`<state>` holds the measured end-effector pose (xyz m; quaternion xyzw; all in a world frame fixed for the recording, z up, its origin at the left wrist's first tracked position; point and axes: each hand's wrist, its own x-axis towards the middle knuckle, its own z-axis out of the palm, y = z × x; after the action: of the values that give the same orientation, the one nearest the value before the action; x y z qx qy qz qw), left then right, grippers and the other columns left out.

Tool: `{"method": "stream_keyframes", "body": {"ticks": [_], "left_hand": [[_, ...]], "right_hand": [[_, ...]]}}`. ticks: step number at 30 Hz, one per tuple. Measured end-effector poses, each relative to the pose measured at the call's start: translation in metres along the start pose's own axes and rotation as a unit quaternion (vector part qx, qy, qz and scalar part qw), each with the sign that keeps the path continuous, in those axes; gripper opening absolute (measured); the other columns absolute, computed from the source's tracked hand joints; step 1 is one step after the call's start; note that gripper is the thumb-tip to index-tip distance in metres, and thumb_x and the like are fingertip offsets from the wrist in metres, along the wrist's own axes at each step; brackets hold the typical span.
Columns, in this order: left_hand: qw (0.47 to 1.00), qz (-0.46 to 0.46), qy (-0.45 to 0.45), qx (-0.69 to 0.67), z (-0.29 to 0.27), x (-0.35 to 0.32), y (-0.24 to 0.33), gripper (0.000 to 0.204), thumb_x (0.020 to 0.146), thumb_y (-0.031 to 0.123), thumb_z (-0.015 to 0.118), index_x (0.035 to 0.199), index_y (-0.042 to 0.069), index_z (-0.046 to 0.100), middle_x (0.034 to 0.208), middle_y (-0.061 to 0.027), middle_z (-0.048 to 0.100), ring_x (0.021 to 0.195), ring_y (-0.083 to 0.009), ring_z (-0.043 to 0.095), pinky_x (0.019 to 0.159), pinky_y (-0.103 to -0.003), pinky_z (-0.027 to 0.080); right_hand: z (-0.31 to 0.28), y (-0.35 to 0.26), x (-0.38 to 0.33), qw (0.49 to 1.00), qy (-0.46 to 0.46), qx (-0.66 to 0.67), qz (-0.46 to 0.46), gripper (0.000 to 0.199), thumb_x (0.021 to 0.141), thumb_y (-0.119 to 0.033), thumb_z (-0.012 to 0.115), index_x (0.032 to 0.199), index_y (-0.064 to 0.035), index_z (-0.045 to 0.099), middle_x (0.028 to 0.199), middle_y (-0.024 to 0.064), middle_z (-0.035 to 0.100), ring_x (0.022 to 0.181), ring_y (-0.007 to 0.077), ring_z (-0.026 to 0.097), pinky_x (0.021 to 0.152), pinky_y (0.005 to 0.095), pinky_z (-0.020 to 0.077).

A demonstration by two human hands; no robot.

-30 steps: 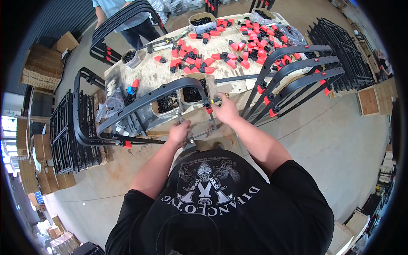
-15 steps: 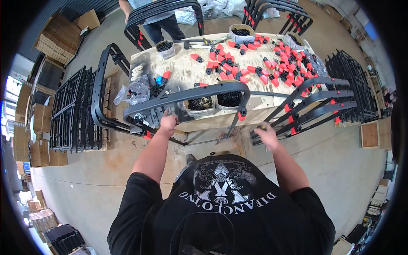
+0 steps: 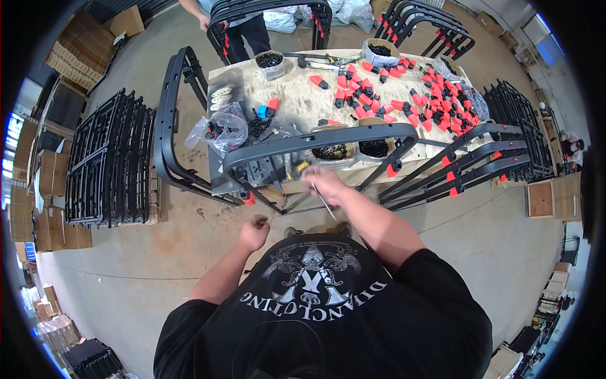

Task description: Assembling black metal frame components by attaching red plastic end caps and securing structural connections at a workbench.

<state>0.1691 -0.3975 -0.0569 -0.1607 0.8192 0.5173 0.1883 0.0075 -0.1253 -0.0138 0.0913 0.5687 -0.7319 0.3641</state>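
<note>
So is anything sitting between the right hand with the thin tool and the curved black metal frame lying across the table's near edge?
Nothing visible. The right hand, holding a thin metal tool, sits just in front of the curved black metal frame with open space between them. The left hand hangs lower, apart from both.

A single head-worn fisheye view looks steeply down from just above the person's chest, facing toward twelve o'clock, close over the worktop (image 3: 297,107) edge, with concrete floor (image 3: 158,252) curving away at nine and three o'clock.
</note>
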Motion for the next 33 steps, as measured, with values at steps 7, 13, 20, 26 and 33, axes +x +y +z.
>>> {"method": "stream_keyframes", "body": {"ticks": [7,13,20,26,33], "left_hand": [[0.993,-0.069,0.094,-0.005,-0.056,-0.047,-0.078,0.031,0.089,0.012,0.062,0.114,-0.006,0.066,0.094,-0.0141,0.074,0.084,-0.0186,0.07,0.078,-0.032,0.055],[0.988,-0.119,0.072,-0.068,-0.06,-0.055,-0.079,0.029,0.09,0.01,0.062,0.115,-0.005,0.064,0.094,-0.0129,0.073,0.082,-0.0179,0.07,0.076,-0.031,0.055],[0.986,-0.004,0.056,-0.156,-0.058,0.001,-0.035,0.03,0.092,0.007,0.065,0.12,-0.002,0.059,0.094,-0.0069,0.067,0.082,-0.0145,0.065,0.074,-0.028,0.053],[0.987,0.076,0.141,0.002,-0.057,0.036,0.035,0.046,0.09,0.024,0.073,0.119,-0.007,0.055,0.097,-0.0157,0.071,0.084,-0.0214,0.068,0.08,-0.035,0.054],[0.962,0.031,0.265,-0.05,-0.024,0.07,0.015,0.048,0.09,0.031,0.072,0.116,-0.005,0.055,0.094,-0.0162,0.071,0.087,-0.0283,0.069,0.083,-0.04,0.053]], "right_hand": [[0.039,0.03,0.04,0.984,0.172,-0.007,0.055,0.018,0.087,-0.015,0.071,0.099,-0.0039,0.063,0.08,0.0056,0.063,0.063,0.015,0.061,0.049,0.0324,0.0449],[0.04,0.059,0.044,0.978,0.202,-0.019,0.04,0.016,0.088,-0.009,0.068,0.101,-0.004,0.06,0.085,0.0052,0.062,0.068,0.0173,0.062,0.057,0.0311,0.052],[0.021,0.063,0.024,0.924,0.33,-0.189,0.028,0.027,0.085,-0.011,0.069,0.107,0.0035,0.062,0.099,0.0173,0.067,0.09,0.0182,0.065,0.069,0.0334,0.0564],[-0.048,0.061,-0.055,0.913,0.376,-0.159,-0.015,0.039,0.079,-0.026,0.078,0.097,0.0065,0.067,0.083,0.0165,0.072,0.082,0.0263,0.07,0.077,0.0392,0.0552],[-0.155,-0.005,-0.08,0.795,0.527,-0.282,-0.102,0.064,0.079,-0.04,0.078,0.122,0.0039,0.059,0.105,0.0239,0.071,0.101,0.0377,0.069,0.088,0.0428,0.053]]}}
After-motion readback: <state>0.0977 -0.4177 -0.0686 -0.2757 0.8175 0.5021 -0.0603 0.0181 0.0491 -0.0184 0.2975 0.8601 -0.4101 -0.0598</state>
